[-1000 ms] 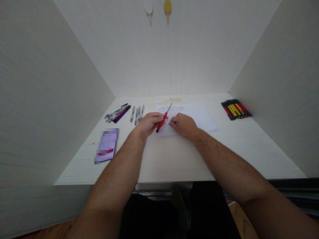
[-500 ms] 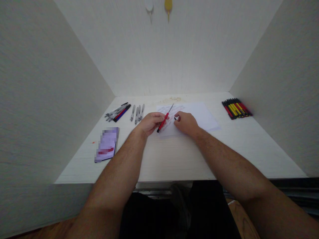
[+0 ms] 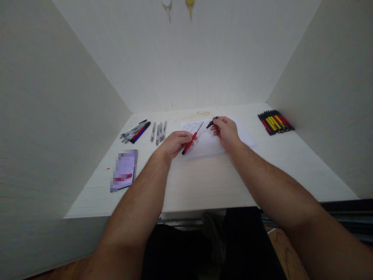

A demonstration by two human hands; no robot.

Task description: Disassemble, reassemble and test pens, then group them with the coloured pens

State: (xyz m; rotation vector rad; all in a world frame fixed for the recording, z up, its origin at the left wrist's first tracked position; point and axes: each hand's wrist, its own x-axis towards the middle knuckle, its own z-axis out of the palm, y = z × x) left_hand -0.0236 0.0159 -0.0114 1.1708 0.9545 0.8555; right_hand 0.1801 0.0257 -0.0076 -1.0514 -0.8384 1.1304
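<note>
Pen parts held above a paper-covered desk (image 3: 198, 186). The left hand (image 3: 176, 143) is partly curled, its thumb pressing a red barrel (image 3: 189, 144) against the fingers. The barrel lies obliquely, its black end toward the wearer and a slim grey rod (image 3: 200, 126) projecting from the far end; gripping it along its length presumably keeps that end unobstructed. The right hand (image 3: 226, 131), just beyond the rod's tip and to its right, pinches a small black piece (image 3: 212, 123) between thumb and fingertips, the remaining fingers loosely bent. Such a pinch probably serves to leave most of the piece exposed and easy to angle. Piece and rod appear apart. Beneath both hands lies white paper (image 3: 210, 148), with faint marks at its left that are too small to read.

To the left, several clear tubes (image 3: 159, 133) lie near the left hand, apparently for short reach; beyond them is a mixed pile of pens (image 3: 135, 131), and nearer the wearer a phone (image 3: 124, 171), its screen pixelated. At far right, red, yellow and black pens (image 3: 275, 122) lie side by side near the wall, an arrangement that likely keeps them apart from the loose pieces.
</note>
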